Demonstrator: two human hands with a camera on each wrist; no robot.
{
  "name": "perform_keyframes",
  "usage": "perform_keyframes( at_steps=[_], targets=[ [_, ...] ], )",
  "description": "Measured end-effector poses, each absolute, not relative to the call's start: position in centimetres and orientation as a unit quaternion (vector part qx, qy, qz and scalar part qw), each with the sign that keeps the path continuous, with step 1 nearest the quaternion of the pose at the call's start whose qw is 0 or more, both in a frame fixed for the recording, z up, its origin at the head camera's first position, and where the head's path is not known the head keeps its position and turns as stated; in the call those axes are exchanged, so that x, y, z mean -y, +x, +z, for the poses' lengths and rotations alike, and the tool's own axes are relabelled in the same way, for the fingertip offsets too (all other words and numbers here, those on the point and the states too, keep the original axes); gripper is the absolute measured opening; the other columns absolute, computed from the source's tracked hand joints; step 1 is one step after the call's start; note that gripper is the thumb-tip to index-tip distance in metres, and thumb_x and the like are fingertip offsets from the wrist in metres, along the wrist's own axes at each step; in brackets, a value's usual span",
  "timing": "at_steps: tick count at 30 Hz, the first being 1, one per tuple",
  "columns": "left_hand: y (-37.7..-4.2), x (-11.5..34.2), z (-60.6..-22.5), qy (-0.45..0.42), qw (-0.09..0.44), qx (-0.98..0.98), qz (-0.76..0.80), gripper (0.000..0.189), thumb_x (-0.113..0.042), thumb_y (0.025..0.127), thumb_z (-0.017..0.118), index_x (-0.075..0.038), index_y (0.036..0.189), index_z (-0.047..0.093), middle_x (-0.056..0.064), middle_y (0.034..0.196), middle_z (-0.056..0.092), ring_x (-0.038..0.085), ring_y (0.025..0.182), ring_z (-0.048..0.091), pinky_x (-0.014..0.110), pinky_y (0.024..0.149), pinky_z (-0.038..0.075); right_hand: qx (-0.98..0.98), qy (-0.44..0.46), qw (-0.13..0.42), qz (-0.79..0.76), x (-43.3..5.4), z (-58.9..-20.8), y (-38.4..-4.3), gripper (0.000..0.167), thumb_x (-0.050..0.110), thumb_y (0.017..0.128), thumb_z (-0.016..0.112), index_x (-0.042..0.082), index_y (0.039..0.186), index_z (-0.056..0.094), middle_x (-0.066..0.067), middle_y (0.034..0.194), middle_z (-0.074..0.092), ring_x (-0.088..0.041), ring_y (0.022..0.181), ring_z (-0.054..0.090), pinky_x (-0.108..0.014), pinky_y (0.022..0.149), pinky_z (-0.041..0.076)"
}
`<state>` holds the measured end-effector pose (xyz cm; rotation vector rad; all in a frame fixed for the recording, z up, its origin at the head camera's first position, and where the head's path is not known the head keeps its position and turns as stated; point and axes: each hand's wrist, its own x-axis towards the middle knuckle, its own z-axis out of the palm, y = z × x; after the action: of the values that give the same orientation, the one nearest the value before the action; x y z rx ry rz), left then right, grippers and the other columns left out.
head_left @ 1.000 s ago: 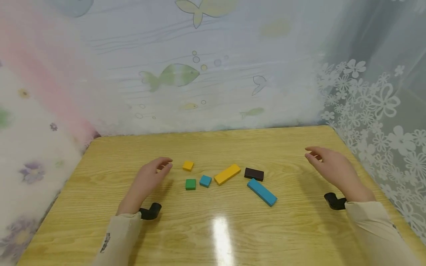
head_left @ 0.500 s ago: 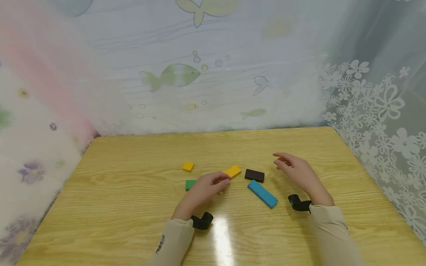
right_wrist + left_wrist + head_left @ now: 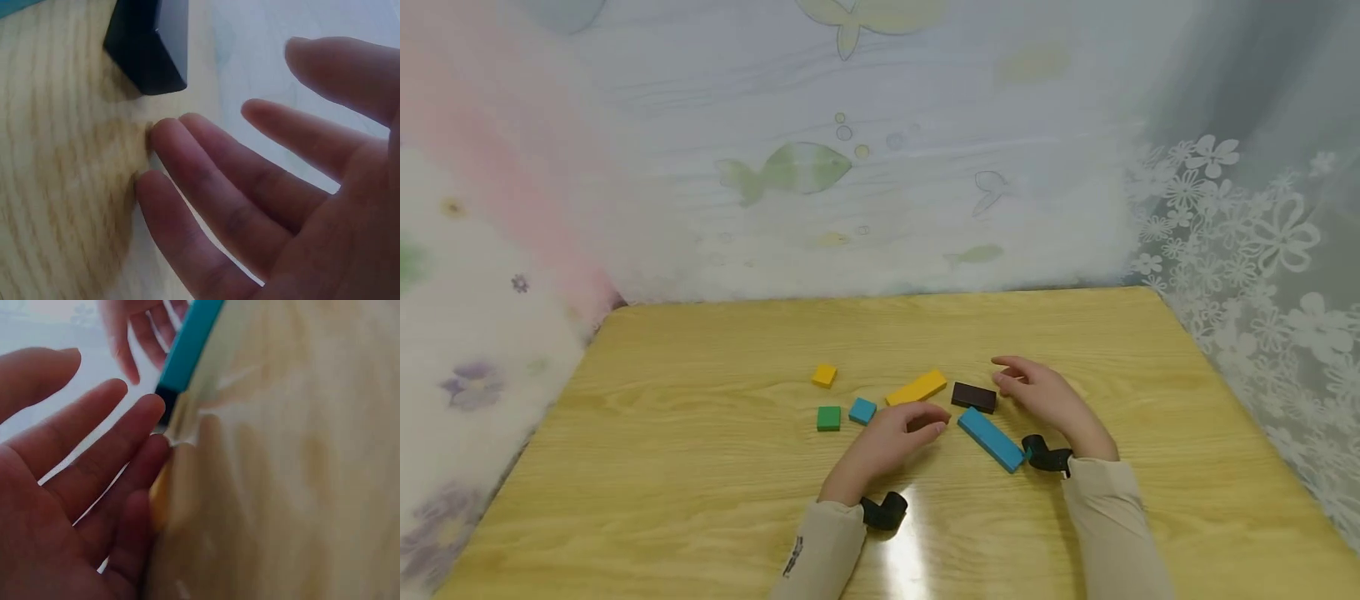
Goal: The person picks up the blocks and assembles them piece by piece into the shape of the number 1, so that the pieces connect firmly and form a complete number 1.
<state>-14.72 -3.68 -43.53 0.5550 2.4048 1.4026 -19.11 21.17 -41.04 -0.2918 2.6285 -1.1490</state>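
Observation:
My left hand (image 3: pixel 898 437) reaches over the table with loosely bent fingers and nothing in them. Its fingertips lie just left of the long blue block (image 3: pixel 990 439) and in front of the long yellow block (image 3: pixel 916 388). In the left wrist view the blue block (image 3: pixel 190 347) shows beyond the fingertips. My right hand (image 3: pixel 1045 398) is at the right end of the dark brown block (image 3: pixel 973 397), palm facing it, fingers apart and holding nothing. From the right wrist the dark block (image 3: pixel 150 47) appears a short way past the fingertips.
On the left lie a small yellow block (image 3: pixel 824 376), a green block (image 3: pixel 829 418) and a small blue block (image 3: pixel 862 411). They share a wooden table (image 3: pixel 700 467). A patterned curtain (image 3: pixel 887 208) hangs along the far edge.
My left hand has moved right, past the small blocks to beside the long blue block. My right hand has come left to the dark block's end. The long yellow block has turned slightly.

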Motion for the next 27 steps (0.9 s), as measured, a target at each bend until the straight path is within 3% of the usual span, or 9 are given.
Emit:
perform_keyframes(
  at_steps=[8,15,22,27],
  targets=[
    [-15.0,2.8,-44.5,0.234,0.126,-0.846,0.461,0.035,-0.033,0.087,0.056,-0.024,0.121,0.054,-0.014,0.121,0.05,0.006,0.116,0.041,0.034,0.096,0.032,-0.902,-0.105,0.145,-0.392,-20.3,-42.3,-19.2,0.048,0.034,0.09,0.052,0.01,0.131,0.044,-0.01,0.108,0.056,-0.02,0.084,0.056,-0.032,0.065,0.045],
    [-14.6,2.1,-44.7,0.263,0.109,-0.865,0.414,0.042,-0.041,0.087,0.053,-0.03,0.127,0.047,-0.015,0.131,0.041,0.014,0.124,0.031,0.051,0.094,0.019,-0.908,-0.132,0.144,-0.37,-19.9,-42.6,-19.0,0.052,0.033,0.087,0.058,0.008,0.13,0.045,-0.006,0.1,0.055,-0.018,0.083,0.054,-0.034,0.069,0.042],
    [-14.1,1.4,-44.6,0.293,0.094,-0.874,0.376,0.047,-0.042,0.088,0.052,-0.037,0.133,0.039,-0.017,0.138,0.032,0.017,0.124,0.027,0.049,0.092,0.018,-0.913,-0.15,0.147,-0.35,-19.8,-42.5,-18.8,0.052,0.028,0.085,0.061,0.008,0.13,0.045,-0.009,0.104,0.053,-0.018,0.083,0.052,-0.035,0.072,0.042],
    [-14.5,1.2,-44.3,0.298,0.085,-0.878,0.364,0.045,-0.043,0.087,0.053,-0.039,0.131,0.041,-0.02,0.132,0.039,0.014,0.12,0.029,0.048,0.09,0.018,-0.916,-0.167,0.141,-0.335,-20.0,-42.0,-19.1,0.052,0.025,0.083,0.064,0.007,0.129,0.046,-0.009,0.101,0.054,-0.017,0.079,0.051,-0.034,0.069,0.042]
  ],
)
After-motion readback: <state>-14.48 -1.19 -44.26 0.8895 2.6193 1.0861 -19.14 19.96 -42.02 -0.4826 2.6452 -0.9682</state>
